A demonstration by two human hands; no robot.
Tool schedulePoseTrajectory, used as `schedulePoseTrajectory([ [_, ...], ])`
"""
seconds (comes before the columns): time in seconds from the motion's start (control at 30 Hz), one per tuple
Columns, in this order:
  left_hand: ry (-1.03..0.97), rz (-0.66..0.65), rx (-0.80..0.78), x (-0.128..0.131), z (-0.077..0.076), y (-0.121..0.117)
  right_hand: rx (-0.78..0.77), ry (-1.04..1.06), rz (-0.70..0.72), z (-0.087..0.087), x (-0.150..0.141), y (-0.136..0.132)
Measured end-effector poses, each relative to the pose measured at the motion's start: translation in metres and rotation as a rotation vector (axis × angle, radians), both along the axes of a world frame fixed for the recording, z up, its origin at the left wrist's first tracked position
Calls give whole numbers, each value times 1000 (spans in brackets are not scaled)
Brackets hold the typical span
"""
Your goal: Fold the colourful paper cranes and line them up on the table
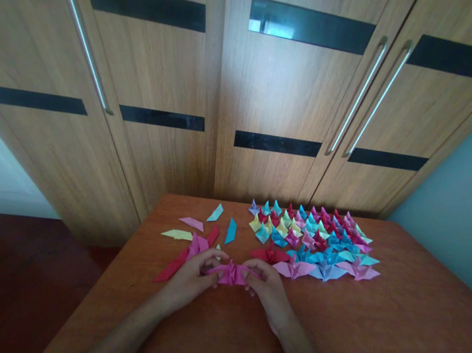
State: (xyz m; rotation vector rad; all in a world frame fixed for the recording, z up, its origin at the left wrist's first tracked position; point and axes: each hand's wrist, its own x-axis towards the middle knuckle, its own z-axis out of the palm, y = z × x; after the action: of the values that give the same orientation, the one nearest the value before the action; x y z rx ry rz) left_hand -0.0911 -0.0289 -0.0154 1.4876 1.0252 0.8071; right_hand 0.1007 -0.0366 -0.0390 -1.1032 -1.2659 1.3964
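Observation:
A pink origami crane point(231, 273) is stretched between my two hands, low over the table's middle. My left hand point(200, 270) pinches its left wing, and my right hand point(266, 280) pinches the right wing. Both sets of fingers are closed on the paper. Just beyond my left hand lie a magenta folded paper point(197, 245) and a long red folded strip point(172, 266). A red origami crane point(270, 254) sits just past my right hand.
Rows of colourful origami cranes point(326, 256) cover the table's back right. Loose folded papers lie at the back left, among them a blue one point(231, 231), a yellow one point(177, 234) and a pink one point(192, 223). Behind the wooden table point(372, 334) stands a wardrobe point(279, 87).

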Motion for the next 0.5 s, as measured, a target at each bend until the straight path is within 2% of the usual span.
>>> schedulePoseTrajectory([
  [0.17, 117, -37, 48, 1, 0, -2, 32, -31, 22, -1, 0, 1],
  [0.33, 82, -53, 37, 4, 0, -3, 31, -129, 90, 1, -1, -1],
  [0.5, -68, -3, -137, 2, 6, -5, -84, 118, 126, 6, 2, -4],
])
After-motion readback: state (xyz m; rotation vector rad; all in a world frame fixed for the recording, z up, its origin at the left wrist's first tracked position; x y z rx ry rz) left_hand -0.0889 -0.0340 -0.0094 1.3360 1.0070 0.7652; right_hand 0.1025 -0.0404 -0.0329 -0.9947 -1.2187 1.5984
